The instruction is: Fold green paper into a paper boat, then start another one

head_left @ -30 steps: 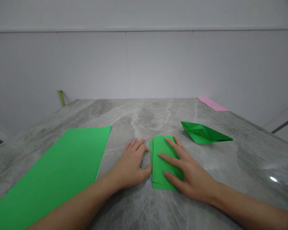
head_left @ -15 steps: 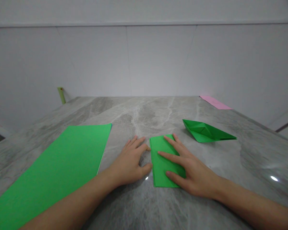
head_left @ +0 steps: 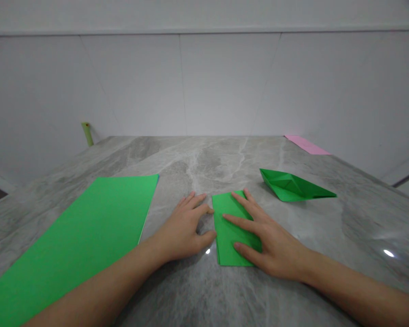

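A folded piece of green paper lies flat on the grey marbled table, its layers showing along the left and bottom edges. My right hand rests on top of it with fingers spread, covering much of its right side. At the paper's left edge is my left hand, its thumb and index fingertips touching that edge. The other fingers of this hand stretch forward over the table. Beyond my right hand sits a folded green paper boat, apart from both hands.
Large green paper sheets lie on the left, partly under my left forearm. A pink sheet is at the table's far right edge. A light green strip-like object stands at the far left corner. A white wall rises behind the table.
My right hand has shifted very slightly left on the folded paper. My left hand stays at the paper's edge, and the view has tilted a touch.
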Demonstrator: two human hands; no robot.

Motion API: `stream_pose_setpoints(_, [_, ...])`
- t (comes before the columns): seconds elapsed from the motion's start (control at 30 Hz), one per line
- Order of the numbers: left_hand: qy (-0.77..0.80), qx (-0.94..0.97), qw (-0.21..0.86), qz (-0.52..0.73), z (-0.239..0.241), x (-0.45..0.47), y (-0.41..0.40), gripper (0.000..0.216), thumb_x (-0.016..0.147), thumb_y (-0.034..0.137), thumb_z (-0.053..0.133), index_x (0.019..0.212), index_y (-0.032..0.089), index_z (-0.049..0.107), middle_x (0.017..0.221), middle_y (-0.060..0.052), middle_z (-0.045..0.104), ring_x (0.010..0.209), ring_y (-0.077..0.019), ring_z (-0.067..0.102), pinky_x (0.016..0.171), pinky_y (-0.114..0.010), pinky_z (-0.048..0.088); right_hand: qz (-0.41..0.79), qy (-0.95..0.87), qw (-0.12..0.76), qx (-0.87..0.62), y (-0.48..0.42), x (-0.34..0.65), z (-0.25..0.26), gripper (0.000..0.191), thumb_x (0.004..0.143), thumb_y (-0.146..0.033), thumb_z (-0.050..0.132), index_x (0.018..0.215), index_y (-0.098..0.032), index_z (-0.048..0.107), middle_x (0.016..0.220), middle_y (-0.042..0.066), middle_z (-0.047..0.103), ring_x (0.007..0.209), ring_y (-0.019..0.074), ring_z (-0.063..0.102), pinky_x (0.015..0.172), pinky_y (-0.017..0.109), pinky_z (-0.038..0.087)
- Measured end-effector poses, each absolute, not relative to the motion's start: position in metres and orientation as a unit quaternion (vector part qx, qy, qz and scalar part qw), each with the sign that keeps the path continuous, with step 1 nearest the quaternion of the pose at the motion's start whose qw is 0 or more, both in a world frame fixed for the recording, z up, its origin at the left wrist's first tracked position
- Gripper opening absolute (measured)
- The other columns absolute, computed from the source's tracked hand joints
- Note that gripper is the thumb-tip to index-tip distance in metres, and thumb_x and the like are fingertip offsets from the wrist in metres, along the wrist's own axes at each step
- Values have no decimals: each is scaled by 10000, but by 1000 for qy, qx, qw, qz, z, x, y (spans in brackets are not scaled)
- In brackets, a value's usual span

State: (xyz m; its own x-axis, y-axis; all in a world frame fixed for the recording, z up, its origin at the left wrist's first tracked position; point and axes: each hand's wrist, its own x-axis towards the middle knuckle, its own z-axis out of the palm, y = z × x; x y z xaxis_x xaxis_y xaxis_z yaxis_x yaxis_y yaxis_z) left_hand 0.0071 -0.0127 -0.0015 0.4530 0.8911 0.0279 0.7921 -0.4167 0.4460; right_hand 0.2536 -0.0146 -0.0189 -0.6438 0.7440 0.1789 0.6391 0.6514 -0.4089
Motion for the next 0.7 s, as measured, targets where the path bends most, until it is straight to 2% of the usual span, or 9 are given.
stream_pose_setpoints(0.43, [511, 826, 198, 132, -3, 7, -13, 452, 808, 349, 658, 1229, 185, 626, 1558, -140, 374, 1482, -373, 210, 1193, -563, 219, 150, -888, 166, -401, -16, 248, -19, 552, 861, -357, 632, 1393, -226, 572, 1633, 150, 181, 1482, 429, -14, 1124, 689, 224])
stream_pose_setpoints(0.7, [518, 815, 218, 142, -2, 8, -11, 424, 775, 324, 700, 1173, 187, 647, 1547, -136, 395, 1481, -368, 217, 1187, -566, 231, 144, -884, 187, -403, -15, 245, -24, 562, 849, -342, 648, 1399, -266, 561, 1652, 87, 129, 1481, 428, -40, 1123, 695, 228])
